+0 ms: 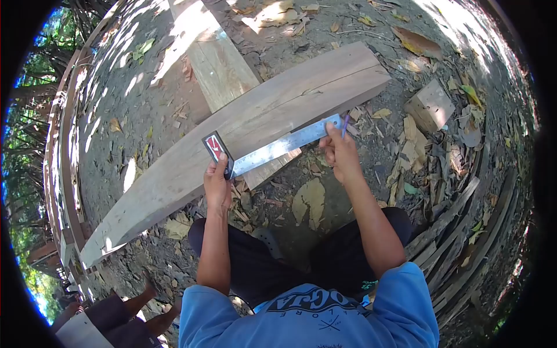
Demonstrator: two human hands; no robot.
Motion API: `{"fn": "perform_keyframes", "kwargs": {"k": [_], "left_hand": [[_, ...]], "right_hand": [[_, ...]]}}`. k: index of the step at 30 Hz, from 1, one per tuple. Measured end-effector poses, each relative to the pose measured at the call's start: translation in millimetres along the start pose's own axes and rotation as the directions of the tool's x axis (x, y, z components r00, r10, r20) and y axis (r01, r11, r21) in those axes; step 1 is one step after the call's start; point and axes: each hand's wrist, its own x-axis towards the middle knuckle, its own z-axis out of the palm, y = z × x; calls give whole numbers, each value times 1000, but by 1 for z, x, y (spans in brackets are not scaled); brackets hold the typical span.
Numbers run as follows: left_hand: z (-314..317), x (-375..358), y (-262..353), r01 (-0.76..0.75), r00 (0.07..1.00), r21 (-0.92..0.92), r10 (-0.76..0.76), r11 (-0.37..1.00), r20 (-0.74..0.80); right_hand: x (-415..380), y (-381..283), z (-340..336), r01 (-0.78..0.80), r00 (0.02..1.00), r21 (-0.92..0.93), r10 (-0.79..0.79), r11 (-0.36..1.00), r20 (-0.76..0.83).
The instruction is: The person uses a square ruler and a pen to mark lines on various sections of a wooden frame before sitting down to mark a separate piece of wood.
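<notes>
My left hand [217, 181] is closed around the dark stock of a try square [284, 144], which bears a red and white label. The metal blade runs to the right, up to my right hand [341, 152]. There the thumb and fingers pinch the blade's far end, and a thin purple pen-like stick [346, 124] pokes up beside them. Just beyond the square lies a long, thick wooden beam [278, 107] with tapered, curved ends. A crack runs along its upper right part, and the square's stock overlaps its near edge in this view.
A wide plank [223, 66] passes crosswise beneath the beam. To the right stands a wooden block [430, 107]. Long wood strips [458, 232] lie at the lower right. Dry leaves [309, 203] litter the dirt. Another person's legs [136, 310] are at the lower left.
</notes>
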Motion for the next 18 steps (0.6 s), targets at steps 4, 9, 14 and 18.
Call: {"fn": "perform_keyframes", "kwargs": {"k": [4,9,14,18], "left_hand": [[1,-7,0,-58,998,13,58,998,23],[8,-10,6,-127,992,20,127,992,5],[9,-9,0,-149,989,73,148,986,12],[5,-4,-3,-121,992,240,126,963,-3]], "right_hand": [[-3,-8,-4,55,998,74,-55,996,-7],[-3,-8,-8,50,999,62,-50,997,2],[5,-4,-9,57,998,44,-56,997,-17],[21,8,-10,7,998,-46,-10,999,-61]]}}
